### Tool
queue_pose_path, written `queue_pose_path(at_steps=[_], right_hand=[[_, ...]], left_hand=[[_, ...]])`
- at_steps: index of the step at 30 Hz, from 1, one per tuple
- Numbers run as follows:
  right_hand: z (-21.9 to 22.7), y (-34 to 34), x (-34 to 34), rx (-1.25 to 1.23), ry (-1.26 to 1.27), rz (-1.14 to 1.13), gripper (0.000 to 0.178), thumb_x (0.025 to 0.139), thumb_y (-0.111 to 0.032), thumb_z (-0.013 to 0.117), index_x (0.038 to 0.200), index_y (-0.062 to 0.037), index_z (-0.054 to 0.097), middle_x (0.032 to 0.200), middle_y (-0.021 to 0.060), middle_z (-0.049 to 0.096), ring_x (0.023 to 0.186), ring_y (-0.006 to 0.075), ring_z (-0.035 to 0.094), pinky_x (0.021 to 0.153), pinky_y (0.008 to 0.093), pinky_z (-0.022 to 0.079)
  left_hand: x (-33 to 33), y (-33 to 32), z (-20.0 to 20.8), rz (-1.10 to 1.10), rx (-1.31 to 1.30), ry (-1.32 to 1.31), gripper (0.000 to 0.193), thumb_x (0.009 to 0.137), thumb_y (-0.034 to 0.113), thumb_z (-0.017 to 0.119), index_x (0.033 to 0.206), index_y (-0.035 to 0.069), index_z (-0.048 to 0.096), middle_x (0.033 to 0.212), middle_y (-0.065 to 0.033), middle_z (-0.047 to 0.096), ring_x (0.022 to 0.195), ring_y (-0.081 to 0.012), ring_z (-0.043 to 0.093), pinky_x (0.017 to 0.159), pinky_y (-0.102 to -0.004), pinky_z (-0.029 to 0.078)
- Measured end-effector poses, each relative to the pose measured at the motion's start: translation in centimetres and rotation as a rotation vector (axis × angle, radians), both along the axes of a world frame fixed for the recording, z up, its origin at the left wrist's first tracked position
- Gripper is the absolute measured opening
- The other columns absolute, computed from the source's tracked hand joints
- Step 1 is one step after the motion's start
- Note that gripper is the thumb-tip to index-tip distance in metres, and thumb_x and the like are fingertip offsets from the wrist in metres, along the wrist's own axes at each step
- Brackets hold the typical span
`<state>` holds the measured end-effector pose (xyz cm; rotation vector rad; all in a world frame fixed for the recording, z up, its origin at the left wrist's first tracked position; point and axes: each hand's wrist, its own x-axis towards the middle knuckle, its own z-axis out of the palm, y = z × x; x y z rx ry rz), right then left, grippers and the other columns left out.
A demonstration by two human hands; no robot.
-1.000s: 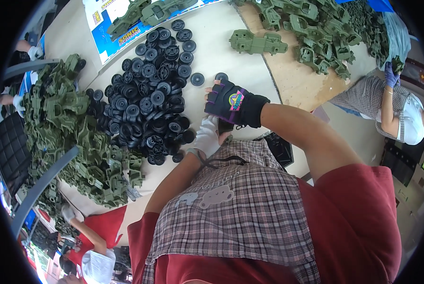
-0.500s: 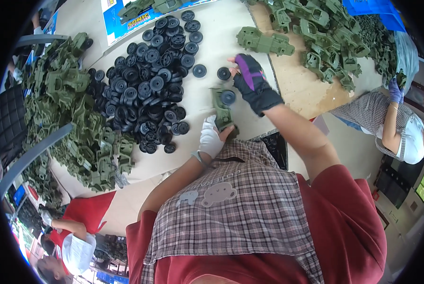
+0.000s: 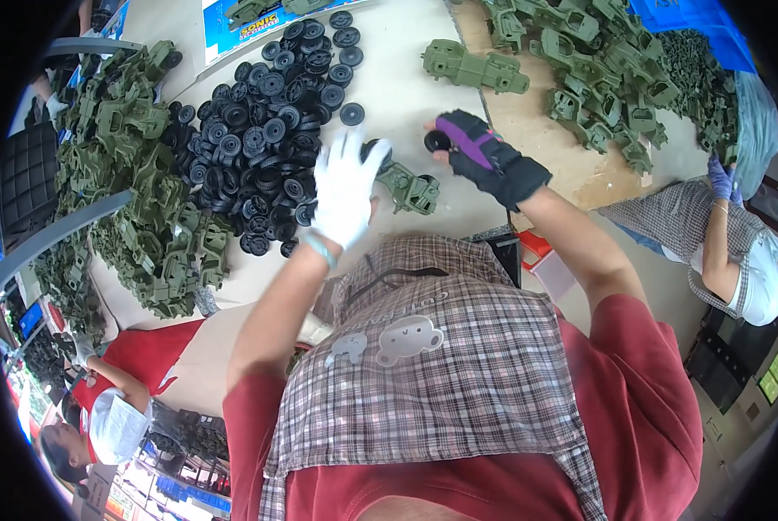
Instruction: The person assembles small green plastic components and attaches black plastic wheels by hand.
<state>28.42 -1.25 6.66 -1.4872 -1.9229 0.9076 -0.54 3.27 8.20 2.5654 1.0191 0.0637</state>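
Observation:
A green plastic toy vehicle body (image 3: 412,189) lies on the table in front of me, slanted, with a black wheel at its far left end. My left hand (image 3: 345,191), in a white glove, is just left of it, fingers spread and holding nothing; it partly covers the body's left end. Whether it touches the body I cannot tell. My right hand (image 3: 484,156), in a black and purple fingerless glove, pinches a black toy wheel (image 3: 437,141) right of the body. A large heap of black wheels (image 3: 254,139) spreads beyond my left hand.
Another green vehicle body (image 3: 474,67) lies farther off. Piles of green bodies stand at the left (image 3: 132,187) and far right (image 3: 593,74). A grey curved bar (image 3: 63,233) crosses the left pile. Co-workers are at both sides, one with a purple glove (image 3: 721,178).
My left hand has let go of the vehicle body and moved left and away from me, fingers opening. The body has turned. My right hand has taken up a wheel.

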Motion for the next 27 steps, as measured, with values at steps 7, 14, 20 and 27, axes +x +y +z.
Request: queue_pose_path(at_steps=[7,14,20,27], right_hand=[[0.8,-3.8,-1.6,-0.022,-0.184,0.269,0.053,0.083,-0.018,0.083,0.132,-0.0051,0.066,0.112,0.0163,0.068,0.109,0.0394,0.064,0.096,0.0474,0.053],[0.5,-4.3,-2.6,-0.131,-0.289,0.291,0.057,0.082,-0.023,0.085,0.133,-0.0062,0.068,0.113,0.017,0.069,0.108,0.0394,0.064,0.094,0.0493,0.053],[-2.3,-7.1,-3.0,-0.009,-0.071,0.009,0.051,0.086,-0.023,0.082,0.132,-0.0061,0.067,0.11,0.016,0.07,0.106,0.0414,0.064,0.097,0.0498,0.051],[-0.9,-2.9,-4.5,0.07,-0.127,-0.062,0.045,0.092,-0.024,0.074,0.133,-0.0058,0.066,0.113,0.0178,0.07,0.108,0.0427,0.064,0.099,0.0516,0.051]], left_hand=[[2.2,3.4,-4.9,-0.212,-0.015,0.14,0.076,0.071,0.019,0.094,0.14,0.022,0.063,0.123,-0.0117,0.063,0.113,-0.0341,0.066,0.095,-0.0476,0.057],[2.5,2.6,-5.8,-0.169,0.003,0.204,0.077,0.07,0.021,0.094,0.141,0.02,0.063,0.12,-0.014,0.065,0.107,-0.035,0.068,0.086,-0.0468,0.06],[1.0,-0.1,-4.8,-0.06,-0.001,0.156,0.077,0.071,0.028,0.093,0.141,0.02,0.063,0.119,-0.0151,0.064,0.105,-0.0368,0.066,0.083,-0.048,0.058],[-1.7,-3.1,-4.8,0.069,0.02,0.071,0.07,0.074,0.038,0.089,0.137,0.022,0.064,0.117,-0.015,0.064,0.103,-0.0367,0.064,0.081,-0.0533,0.047]])
